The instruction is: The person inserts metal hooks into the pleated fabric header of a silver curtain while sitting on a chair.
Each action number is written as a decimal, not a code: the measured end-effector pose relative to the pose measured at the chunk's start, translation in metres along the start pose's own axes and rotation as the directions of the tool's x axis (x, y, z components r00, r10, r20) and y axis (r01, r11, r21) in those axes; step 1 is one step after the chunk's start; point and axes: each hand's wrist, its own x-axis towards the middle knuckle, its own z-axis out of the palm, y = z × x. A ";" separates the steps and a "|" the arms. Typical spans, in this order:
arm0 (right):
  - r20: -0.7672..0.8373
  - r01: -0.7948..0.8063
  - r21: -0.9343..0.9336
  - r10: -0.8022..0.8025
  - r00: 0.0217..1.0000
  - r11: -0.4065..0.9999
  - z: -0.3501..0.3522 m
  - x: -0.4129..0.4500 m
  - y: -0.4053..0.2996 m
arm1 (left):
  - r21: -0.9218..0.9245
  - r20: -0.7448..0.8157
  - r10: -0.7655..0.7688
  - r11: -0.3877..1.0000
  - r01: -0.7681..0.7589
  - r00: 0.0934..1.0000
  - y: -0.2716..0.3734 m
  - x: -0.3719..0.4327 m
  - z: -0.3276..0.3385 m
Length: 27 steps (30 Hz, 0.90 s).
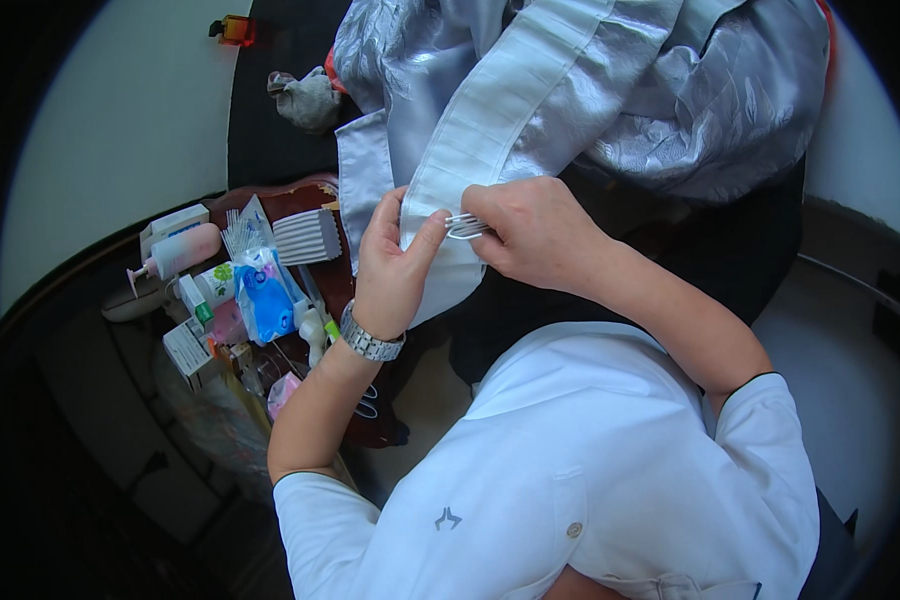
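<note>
A silvery grey patterned curtain (645, 127) is spread before me, with a white pleating tape (487, 112) running along its edge. My left hand (397, 255) pinches the lower part of this tape between thumb and fingers. Close beside it, my right hand (532, 229) grips a white pronged curtain hook (465, 225), whose prongs point towards my left thumb and lie over the tape. How far any prong sits inside the tape cannot be told. A corrugated white bundle (305, 236) and several thin white prongs (241, 234) lie on the small table to the left.
The dark red wooden table (270, 196) also holds a pump bottle (184, 251), a blue and clear packet (266, 300) and small boxes (190, 349). A grey cloth bundle (307, 100) and an amber object (238, 31) lie farther off on a black surface.
</note>
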 end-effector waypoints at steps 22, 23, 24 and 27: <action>-0.158 -0.101 0.417 0.181 0.971 0.904 0.011 -0.027 0.014 | -0.020 0.189 0.165 0.986 -0.164 0.968 0.010 -0.008 0.000; -0.160 -0.102 0.417 0.183 0.970 0.903 0.010 -0.027 0.014 | 0.008 0.239 0.199 0.978 -0.206 0.951 0.004 -0.009 -0.005; -0.162 -0.084 0.420 0.166 0.973 0.903 0.009 -0.027 0.013 | 0.009 0.241 0.198 0.979 -0.206 0.950 0.001 -0.011 -0.011; -0.141 -0.081 0.459 0.163 0.977 0.885 0.008 -0.027 0.014 | 0.352 0.365 0.323 0.821 -0.450 0.873 0.001 -0.014 -0.024</action>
